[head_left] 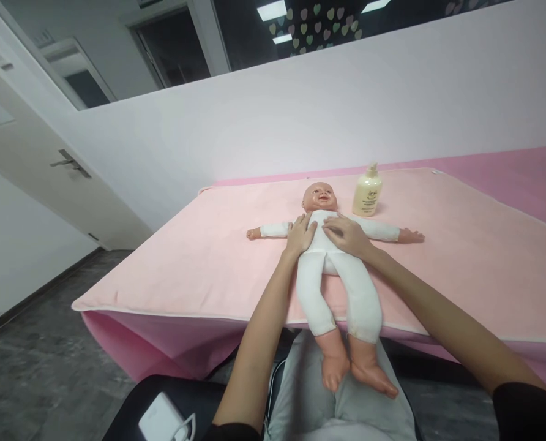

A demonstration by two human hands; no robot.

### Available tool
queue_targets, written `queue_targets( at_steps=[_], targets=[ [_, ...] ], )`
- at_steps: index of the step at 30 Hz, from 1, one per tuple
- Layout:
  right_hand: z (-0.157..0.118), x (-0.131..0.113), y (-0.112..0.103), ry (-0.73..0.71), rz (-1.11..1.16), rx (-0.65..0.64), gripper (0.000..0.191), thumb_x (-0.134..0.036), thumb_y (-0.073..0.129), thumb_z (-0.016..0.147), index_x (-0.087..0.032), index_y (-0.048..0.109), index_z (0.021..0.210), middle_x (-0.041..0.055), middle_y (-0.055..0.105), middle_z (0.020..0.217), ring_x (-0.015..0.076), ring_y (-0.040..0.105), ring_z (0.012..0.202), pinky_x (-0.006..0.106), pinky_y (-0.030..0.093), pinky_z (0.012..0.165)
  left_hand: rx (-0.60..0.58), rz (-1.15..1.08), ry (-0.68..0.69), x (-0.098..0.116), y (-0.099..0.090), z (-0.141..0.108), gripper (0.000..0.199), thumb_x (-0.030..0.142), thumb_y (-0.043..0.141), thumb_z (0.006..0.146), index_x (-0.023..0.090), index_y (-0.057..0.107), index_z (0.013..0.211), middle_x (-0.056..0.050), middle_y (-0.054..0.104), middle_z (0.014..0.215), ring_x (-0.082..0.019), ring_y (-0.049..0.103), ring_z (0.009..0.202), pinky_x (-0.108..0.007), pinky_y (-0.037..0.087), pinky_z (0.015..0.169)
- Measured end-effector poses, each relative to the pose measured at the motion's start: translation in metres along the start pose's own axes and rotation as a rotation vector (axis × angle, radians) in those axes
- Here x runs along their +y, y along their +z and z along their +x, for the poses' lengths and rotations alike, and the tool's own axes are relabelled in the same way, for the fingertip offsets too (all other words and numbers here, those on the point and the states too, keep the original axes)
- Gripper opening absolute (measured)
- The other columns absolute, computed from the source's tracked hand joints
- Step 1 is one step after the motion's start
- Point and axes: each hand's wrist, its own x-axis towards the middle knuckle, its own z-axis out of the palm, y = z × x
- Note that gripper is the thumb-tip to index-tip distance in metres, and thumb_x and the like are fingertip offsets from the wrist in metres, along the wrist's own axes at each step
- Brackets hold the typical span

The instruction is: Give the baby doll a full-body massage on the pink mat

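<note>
Light-grey cloth trousers (295, 392) lie nearest; beyond, a bald, white-cloth-bodied plastic doll (319, 242) lies face-up on a peach-pink blanket (199, 257) (feet overhanging). Left hand (301, 235) and right hand (350, 236) rest on its torso, fingers loose, grasping nothing; light, even palms should work best.

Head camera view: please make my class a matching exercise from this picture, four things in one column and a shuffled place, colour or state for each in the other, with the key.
Things
1. Doll
2. Pump bottle
3. Right hand
4. Blanket

Descriptions
A. pale pink, spread out
B. resting on the doll's front
C. pale yellow, standing upright
D. lying face up

Pairs: 1-D, 2-C, 3-B, 4-A
</note>
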Motion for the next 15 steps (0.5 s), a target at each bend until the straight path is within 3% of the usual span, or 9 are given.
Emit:
queue_targets(
  at_steps=[3,5,7,11,15],
  targets=[
    [-0.004,-0.013,0.002,-0.113,0.124,-0.07,0.027,-0.034,0.049,0.086,-0.019,0.071,0.086,0.0025,0.07,0.096,0.0158,0.066,0.091,0.038,0.043,0.107,0.064,-0.051,0.005,-0.002,0.001,0.0,0.05,0.031,0.023,0.095,0.019,0.042,0.14,-0.006,0.042,0.148,-0.017,0.033,0.14,-0.045,0.017,0.117],
    [-0.005,-0.016,0.003,-0.104,0.196,-0.114,0.027,-0.035,0.05,0.085,-0.019,0.072,0.082,0.0024,0.071,0.092,0.0154,0.067,0.085,0.033,0.051,0.096,0.081,-0.069,0.014,-0.002,0.001,0.0,0.049,0.027,0.024,0.094,0.02,0.044,0.139,-0.005,0.045,0.146,-0.016,0.036,0.138,-0.043,0.018,0.117],
    [-0.006,-0.015,0.004,-0.074,0.229,-0.148,0.028,-0.037,0.051,0.085,-0.019,0.072,0.081,0.002,0.071,0.09,0.0162,0.067,0.085,0.033,0.051,0.096,0.086,-0.083,0.018,-0.002,0.001,0.0,0.048,0.026,0.026,0.094,0.021,0.046,0.137,-0.005,0.046,0.145,-0.016,0.037,0.137,-0.042,0.019,0.117],
    [-0.002,-0.005,0.006,-0.057,0.193,-0.23,0.03,-0.038,0.047,0.087,-0.023,0.072,0.094,-0.0006,0.069,0.101,0.0182,0.064,0.101,0.046,0.032,0.115,0.088,-0.098,0.022,-0.003,0.002,0.001,0.047,0.027,0.028,0.093,0.02,0.047,0.136,-0.005,0.047,0.144,-0.017,0.038,0.136,-0.042,0.02,0.117],
    [0.003,0.001,0.009,-0.012,0.114,-0.28,0.034,-0.04,0.045,0.088,-0.023,0.067,0.108,0.0016,0.062,0.121,0.0204,0.05,0.126,0.05,0.018,0.12,0.064,-0.063,0.018,-0.002,0.002,0.002,0.048,0.028,0.026,0.094,0.022,0.045,0.138,-0.004,0.046,0.145,-0.016,0.036,0.138,-0.043,0.019,0.117]
  ],
)
